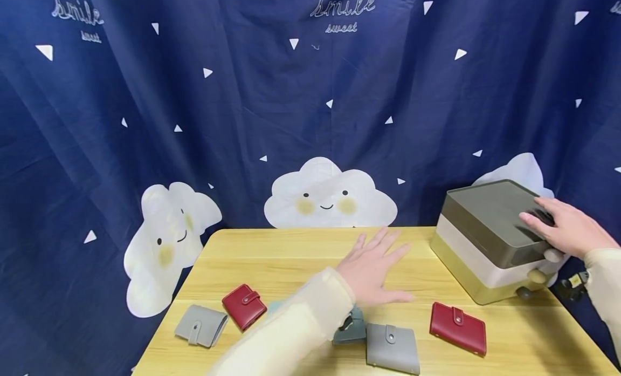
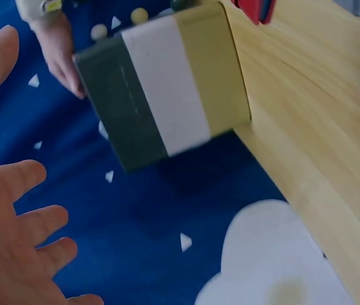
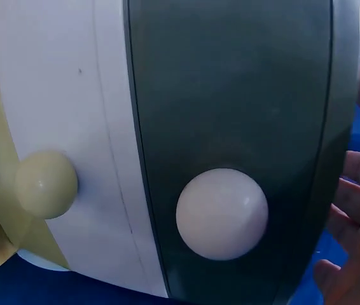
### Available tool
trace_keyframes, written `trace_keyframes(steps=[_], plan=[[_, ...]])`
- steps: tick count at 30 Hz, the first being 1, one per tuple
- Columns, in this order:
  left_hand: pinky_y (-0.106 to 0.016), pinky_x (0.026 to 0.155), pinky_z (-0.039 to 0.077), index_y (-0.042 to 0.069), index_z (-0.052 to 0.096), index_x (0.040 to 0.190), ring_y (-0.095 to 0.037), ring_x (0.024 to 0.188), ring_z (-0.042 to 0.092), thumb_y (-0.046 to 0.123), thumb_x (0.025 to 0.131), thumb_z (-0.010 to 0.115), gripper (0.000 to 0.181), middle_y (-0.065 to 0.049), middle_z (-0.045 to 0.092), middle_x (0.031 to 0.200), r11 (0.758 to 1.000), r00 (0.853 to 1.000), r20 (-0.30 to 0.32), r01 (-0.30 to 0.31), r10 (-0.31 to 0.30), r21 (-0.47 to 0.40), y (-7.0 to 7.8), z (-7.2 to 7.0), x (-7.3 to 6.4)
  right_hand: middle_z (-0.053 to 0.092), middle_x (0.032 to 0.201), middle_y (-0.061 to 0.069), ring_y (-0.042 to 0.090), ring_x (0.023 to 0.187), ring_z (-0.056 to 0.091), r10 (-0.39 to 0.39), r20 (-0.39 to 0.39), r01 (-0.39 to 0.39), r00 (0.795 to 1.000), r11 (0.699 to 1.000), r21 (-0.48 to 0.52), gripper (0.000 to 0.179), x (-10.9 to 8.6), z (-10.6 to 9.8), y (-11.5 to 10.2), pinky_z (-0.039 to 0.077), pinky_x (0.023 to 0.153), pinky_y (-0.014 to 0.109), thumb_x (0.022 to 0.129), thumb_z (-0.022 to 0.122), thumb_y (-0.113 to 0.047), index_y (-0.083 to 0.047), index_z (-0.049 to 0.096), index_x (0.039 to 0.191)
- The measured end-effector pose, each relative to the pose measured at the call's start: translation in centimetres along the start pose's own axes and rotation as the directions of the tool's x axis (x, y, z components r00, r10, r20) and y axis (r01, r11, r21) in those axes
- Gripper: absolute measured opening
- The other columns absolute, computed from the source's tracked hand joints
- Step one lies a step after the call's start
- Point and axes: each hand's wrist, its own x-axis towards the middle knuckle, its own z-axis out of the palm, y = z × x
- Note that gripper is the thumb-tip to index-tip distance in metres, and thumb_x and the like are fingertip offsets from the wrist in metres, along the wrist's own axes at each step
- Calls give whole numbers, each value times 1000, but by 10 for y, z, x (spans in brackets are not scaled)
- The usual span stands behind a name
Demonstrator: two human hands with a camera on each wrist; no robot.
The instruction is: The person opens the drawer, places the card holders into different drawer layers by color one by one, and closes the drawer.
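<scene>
My left hand hovers over the middle of the table with its fingers spread; its fingers also show apart in the left wrist view, holding nothing. My right hand rests at the top right edge of a small drawer box, fingers extended over its dark green top. Three stacked tiers form the box: dark green, whitish and yellow-green. Round knobs stick out of its front. Nearest below my left hand lie a teal card wallet, partly covered by the forearm, and a grey card wallet.
A red card wallet lies before the box. On the left are another red wallet and a grey wallet. A light teal piece peeks out behind the left sleeve. A blue curtain hangs behind the wooden table.
</scene>
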Motion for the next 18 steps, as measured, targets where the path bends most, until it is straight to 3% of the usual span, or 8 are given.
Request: trace_keyframes(steps=[11, 14, 18], plan=[[-47, 116, 7, 45, 0, 151, -5, 143, -14, 88, 76, 34, 93, 19, -8, 158, 995, 993, 115, -31, 19, 96, 68, 5, 96, 20, 144, 40, 60, 129, 19, 60, 160, -52, 985, 997, -52, 76, 15, 4, 10, 19, 93, 73, 100, 42, -47, 13, 24, 143], [-46, 116, 8, 48, -3, 149, -3, 142, -14, 90, 73, 33, 94, 24, -10, 155, 991, 988, 151, -29, 9, 128, 89, 8, 115, 13, 145, 41, 61, 131, 13, 79, 215, -70, 973, 996, -48, 77, 14, 5, 10, 14, 94, 75, 101, 38, -48, 14, 21, 143], [-44, 116, 8, 51, -4, 148, 0, 141, -15, 91, 71, 35, 96, 28, -11, 153, 989, 982, 189, -27, -1, 145, 109, 13, 130, 1, 146, 41, 60, 133, 2, 118, 292, -100, 949, 992, -75, 81, 13, 5, 6, 4, 94, 78, 101, 31, -53, 13, 12, 145]])
